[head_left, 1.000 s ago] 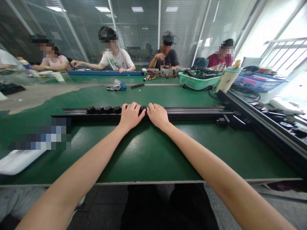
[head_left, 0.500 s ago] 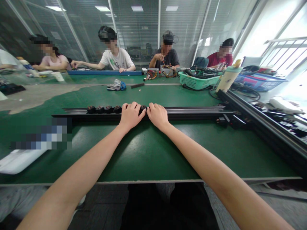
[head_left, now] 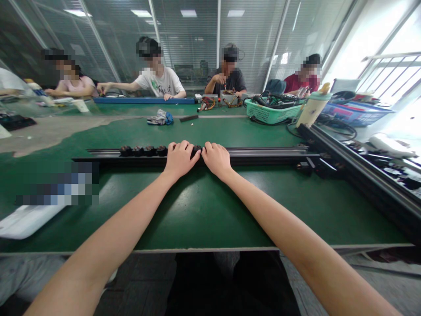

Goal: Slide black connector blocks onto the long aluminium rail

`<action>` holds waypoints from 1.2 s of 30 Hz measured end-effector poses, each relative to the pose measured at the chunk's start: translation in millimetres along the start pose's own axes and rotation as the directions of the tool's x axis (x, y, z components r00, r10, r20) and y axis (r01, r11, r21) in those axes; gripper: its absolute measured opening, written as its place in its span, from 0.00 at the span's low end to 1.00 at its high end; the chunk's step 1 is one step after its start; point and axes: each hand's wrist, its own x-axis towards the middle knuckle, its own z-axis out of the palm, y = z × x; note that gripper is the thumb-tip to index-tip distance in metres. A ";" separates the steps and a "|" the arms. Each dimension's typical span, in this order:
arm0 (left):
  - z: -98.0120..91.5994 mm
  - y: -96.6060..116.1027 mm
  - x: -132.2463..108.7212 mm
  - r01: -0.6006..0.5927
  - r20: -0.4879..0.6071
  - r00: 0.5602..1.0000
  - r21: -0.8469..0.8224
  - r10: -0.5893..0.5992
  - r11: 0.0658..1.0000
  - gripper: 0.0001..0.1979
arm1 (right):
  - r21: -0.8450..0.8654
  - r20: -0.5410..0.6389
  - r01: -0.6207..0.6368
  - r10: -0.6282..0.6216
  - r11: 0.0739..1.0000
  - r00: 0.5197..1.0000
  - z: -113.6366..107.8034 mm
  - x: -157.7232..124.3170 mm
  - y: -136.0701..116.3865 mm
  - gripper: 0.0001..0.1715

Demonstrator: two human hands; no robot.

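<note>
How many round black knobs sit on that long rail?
5: four knobs in a row left of the left hand, one between it and the right hand; more may hide under them.

Both arms stretched straight forward, bare forearms converging toward centre. Bare left hand (head_left: 179, 159) palm-down, knuckles up, fingers (head_left: 181, 145) curled forward and down, tips hidden. Bare right hand (head_left: 216, 159) just beside it, same pose, palm-down, fingers (head_left: 214, 146) bent over far side. Thumbs tucked inward, nearly touching across narrow gap between hands. Wrists level, slightly dropped. Grip itself not visible.
</note>
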 end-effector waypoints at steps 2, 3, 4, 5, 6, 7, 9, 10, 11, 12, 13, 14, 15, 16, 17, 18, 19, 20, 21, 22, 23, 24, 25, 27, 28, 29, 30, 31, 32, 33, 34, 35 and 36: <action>0.1 0.3 -0.1 0.003 -0.002 1.000 -0.002 -0.003 1.000 0.23 | -0.003 0.005 0.000 0.000 1.000 1.000 0.0 0.4 0.1 0.20; 0.0 0.5 -0.1 0.004 -0.003 1.000 -0.003 -0.004 1.000 0.23 | -0.006 0.008 0.000 0.000 1.000 1.000 0.1 0.5 0.3 0.20; -0.1 0.6 -0.1 0.003 -0.004 1.000 -0.003 -0.003 1.000 0.22 | -0.008 0.009 0.002 -0.002 1.000 1.000 0.1 0.7 0.6 0.20; -0.2 0.7 -0.1 0.000 -0.004 1.000 -0.001 0.000 1.000 0.22 | -0.011 0.008 0.004 -0.004 1.000 1.000 0.1 0.7 1.0 0.20; -0.3 0.8 -0.1 -0.002 -0.004 1.000 0.002 0.002 1.000 0.22 | -0.013 0.003 0.005 -0.005 1.000 1.000 0.2 0.8 1.5 0.20; -0.4 0.8 -0.1 -0.005 -0.004 1.000 0.007 0.005 1.000 0.22 | -0.016 -0.004 0.004 -0.004 1.000 1.000 0.2 0.7 2.1 0.20; -0.5 0.8 -0.2 -0.007 -0.004 1.000 0.016 0.007 1.000 0.23 | -0.022 -0.012 0.001 -0.001 1.000 1.000 0.2 0.5 3.3 0.20; -0.5 0.7 -0.2 -0.007 -0.005 1.000 0.018 0.007 1.000 0.23 | -0.024 -0.013 -0.002 0.001 1.000 1.000 0.0 0.4 3.9 0.20; -0.5 0.6 -0.2 -0.007 -0.005 1.000 0.016 0.007 1.000 0.23 | -0.025 -0.012 -0.004 0.003 1.000 1.000 -0.2 0.2 4.4 0.20; -0.5 0.5 -0.2 -0.006 -0.004 1.000 0.011 0.006 1.000 0.23 | -0.025 -0.009 -0.005 0.005 1.000 1.000 -0.4 0.1 4.8 0.20; -0.4 0.4 -0.3 -0.005 -0.004 1.000 0.003 0.005 1.000 0.23 | -0.025 -0.007 -0.007 0.006 1.000 1.000 -0.7 -0.1 5.0 0.20; -0.3 0.4 -0.3 -0.005 -0.004 1.000 -0.006 0.005 1.000 0.23 | -0.024 -0.006 -0.008 0.008 1.000 1.000 -1.0 -0.2 5.1 0.20; -0.3 0.4 -0.3 -0.003 -0.005 1.000 -0.015 0.003 1.000 0.22 | -0.022 -0.007 -0.010 0.010 1.000 1.000 -1.1 -0.2 5.1 0.20; -0.2 0.4 -0.3 -0.001 -0.006 1.000 -0.021 0.001 1.000 0.22 | -0.022 -0.008 -0.010 0.010 1.000 1.000 -1.2 -0.2 5.0 0.20; -0.1 0.4 -0.3 0.000 -0.007 1.000 -0.022 -0.001 1.000 0.22 | -0.021 -0.009 -0.010 0.010 1.000 1.000 -1.2 -0.2 5.0 0.20; -0.1 0.3 -0.3 0.001 -0.007 1.000 -0.018 -0.001 1.000 0.23 | -0.021 -0.009 -0.010 0.010 1.000 1.000 -1.0 -0.2 5.0 0.20; 0.1 0.3 -0.3 -0.001 -0.008 1.000 -0.012 0.001 1.000 0.23 | -0.021 -0.009 -0.011 0.011 1.000 1.000 -0.8 -0.1 5.0 0.20; 0.2 0.2 -0.3 -0.003 -0.008 1.000 -0.004 0.003 1.000 0.23 | -0.021 -0.010 -0.012 0.012 1.000 1.000 -0.6 0.0 5.1 0.20; 0.4 0.0 -0.3 -0.005 -0.008 1.000 0.004 0.005 1.000 0.23 | -0.021 -0.010 -0.013 0.013 1.000 1.000 -0.4 0.0 5.2 0.20; 0.5 -0.1 -0.3 -0.007 -0.008 1.000 0.010 0.007 1.000 0.23 | -0.021 -0.009 -0.013 0.013 1.000 1.000 -0.2 0.1 5.4 0.20; 0.6 -0.3 -0.2 -0.008 -0.009 1.000 0.012 0.008 1.000 0.24 | -0.021 -0.009 -0.013 0.013 1.000 1.000 -0.1 0.1 5.6 0.20; 0.7 -0.3 -0.1 -0.009 -0.010 1.000 0.012 0.009 1.000 0.23 | -0.022 -0.008 -0.013 0.013 1.000 1.000 -0.1 0.2 5.7 0.20; 0.7 -0.3 0.0 -0.009 -0.011 1.000 0.010 0.009 1.000 0.23 | -0.022 -0.006 -0.012 0.012 1.000 1.000 -0.2 0.3 5.8 0.20; 0.4 -0.1 0.2 -0.007 -0.013 1.000 0.005 0.007 1.000 0.23 | -0.025 -0.005 -0.011 0.011 1.000 1.000 -0.4 0.5 6.0 0.20; 0.2 0.1 0.3 -0.006 -0.012 1.000 0.004 0.006 1.000 0.22 | -0.026 -0.006 -0.010 0.010 1.000 1.000 -0.5 0.7 6.0 0.20; -0.1 0.3 0.3 -0.005 -0.011 1.000 0.005 0.005 1.000 0.22 | -0.027 -0.007 -0.011 0.011 1.000 1.000 -0.6 0.8 6.1 0.20; -0.4 0.5 0.3 -0.004 -0.010 1.000 0.008 0.004 1.000 0.22 | -0.027 -0.010 -0.011 0.011 1.000 1.000 -0.7 0.9 6.2 0.20; -0.6 0.7 0.2 -0.005 -0.010 1.000 0.011 0.005 1.000 0.22 | -0.027 -0.012 -0.012 0.012 1.000 1.000 -0.7 1.0 6.4 0.20; -0.8 0.9 0.1 -0.007 -0.010 1.000 0.013 0.007 1.000 0.22 | -0.026 -0.014 -0.011 0.011 1.000 1.000 -0.6 1.1 6.5 0.21; -1.0 1.0 0.0 -0.007 -0.010 1.000 0.014 0.008 1.000 0.22 | -0.025 -0.015 -0.011 0.010 1.000 1.000 -0.4 1.2 6.7 0.21; -1.2 1.1 0.0 -0.007 -0.009 1.000 0.012 0.007 1.000 0.22 | -0.024 -0.016 -0.011 0.010 1.000 1.000 -0.2 1.3 6.8 0.21; -1.4 1.2 -0.1 -0.005 -0.007 1.000 0.008 0.005 1.000 0.23 | -0.023 -0.017 -0.011 0.011 1.000 1.000 0.1 1.4 7.0 0.20; -1.6 1.3 -0.1 -0.003 -0.004 1.000 0.002 0.003 1.000 0.23 | -0.023 -0.016 -0.011 0.011 1.000 1.000 0.4 1.5 7.1 0.20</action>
